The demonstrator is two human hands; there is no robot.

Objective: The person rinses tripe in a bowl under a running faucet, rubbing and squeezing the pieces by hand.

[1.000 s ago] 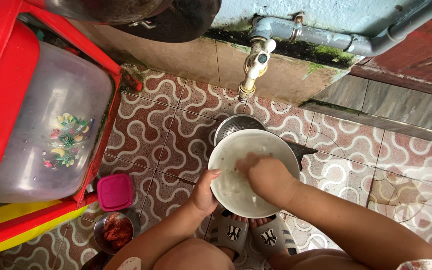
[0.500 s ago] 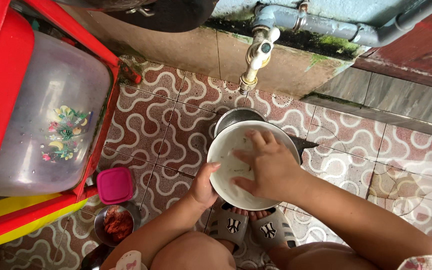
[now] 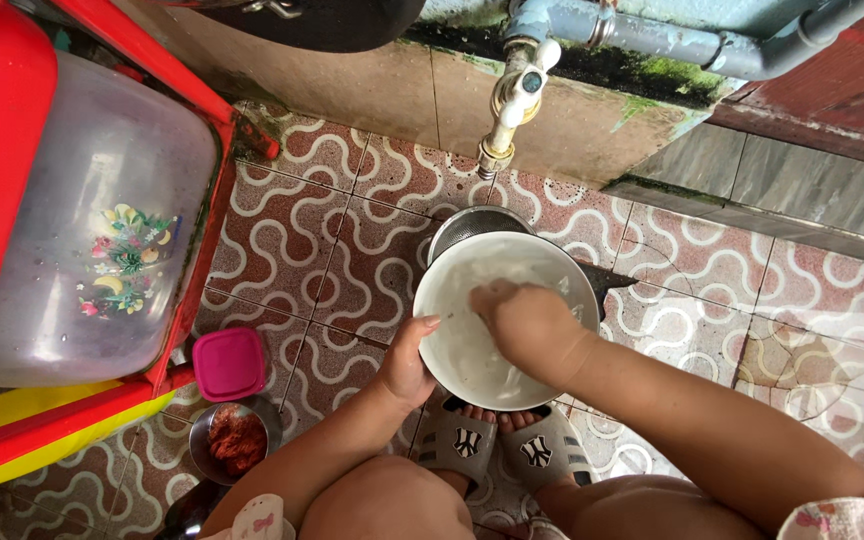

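head view: white bowl (image 3: 457,330) mouth-up

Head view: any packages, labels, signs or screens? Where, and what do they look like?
No signs or screens.
Floral decal: on the clear plastic tub, far left; yellow, green and pink.
Emblems: on the grey slippers, bottom centre; small, black.
Pink lidded container: floor, lower left; square.

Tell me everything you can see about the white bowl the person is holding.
The white bowl is round, smooth and plain, plastic or enamel by its look. It is held low over the patterned tile floor, below the tap, partly covering a metal strainer behind it. The left hand grips its near rim, thumb on the inside; the right hand is inside, against the wet-looking inner surface.
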